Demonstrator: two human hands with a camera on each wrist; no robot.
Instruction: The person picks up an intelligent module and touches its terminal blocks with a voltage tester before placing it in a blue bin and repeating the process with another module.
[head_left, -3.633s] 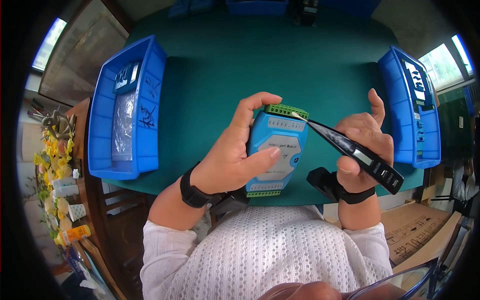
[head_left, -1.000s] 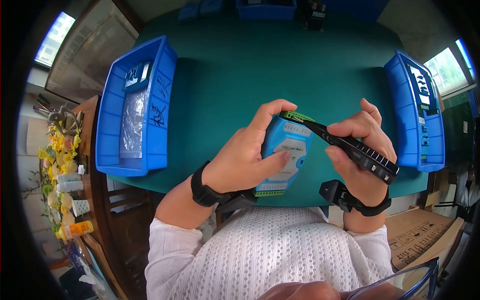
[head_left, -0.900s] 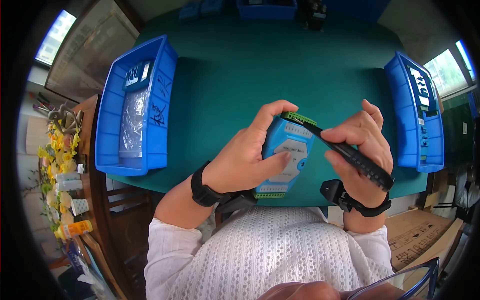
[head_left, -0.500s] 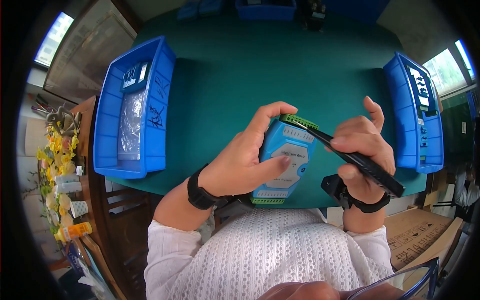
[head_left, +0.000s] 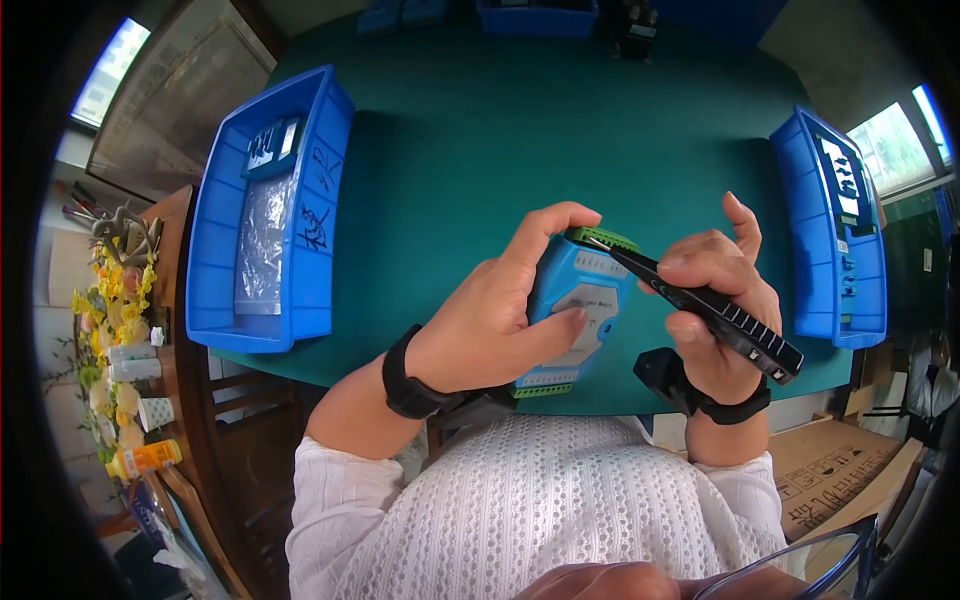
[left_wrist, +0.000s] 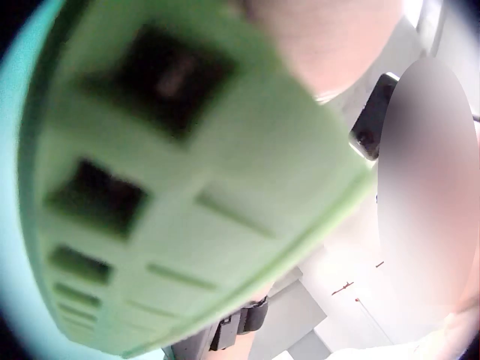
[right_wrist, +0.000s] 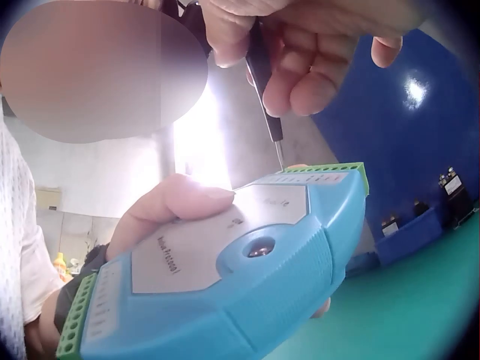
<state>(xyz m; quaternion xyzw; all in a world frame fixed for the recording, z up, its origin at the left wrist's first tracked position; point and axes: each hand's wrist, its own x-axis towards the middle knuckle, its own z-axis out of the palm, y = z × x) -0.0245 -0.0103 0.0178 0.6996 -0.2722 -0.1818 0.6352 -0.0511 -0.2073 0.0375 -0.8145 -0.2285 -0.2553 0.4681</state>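
Note:
My left hand (head_left: pixel 490 315) grips a blue electronic module (head_left: pixel 562 280) with a pale printed label, thumb across its face and fingertips at its upper end. Green screw terminal blocks run along both ends; the upper terminal block (head_left: pixel 618 240) fills much of the left wrist view. My right hand (head_left: pixel 735 270) pinches a black voltage tester pen (head_left: pixel 745 325), little finger raised. The tester's thin metal tip (right_wrist: pixel 280 154) meets the upper block in the right wrist view; its very end is hidden there. The module is held tilted above the table's near edge.
A blue bin (head_left: pixel 315 270) at the left holds a module and clear plastic bags. Another blue bin (head_left: pixel 800 250) at the right holds modules and green parts. At the far edge of the green table (head_left: pixel 480 130) stand a blue bin and a dark device (head_left: pixel 637 35).
Over the last second the tester has rolled back and forth in my right fingers while its tip stays at the upper block. The module tilts slightly in my left hand. Earlier, the tester's display faced up.

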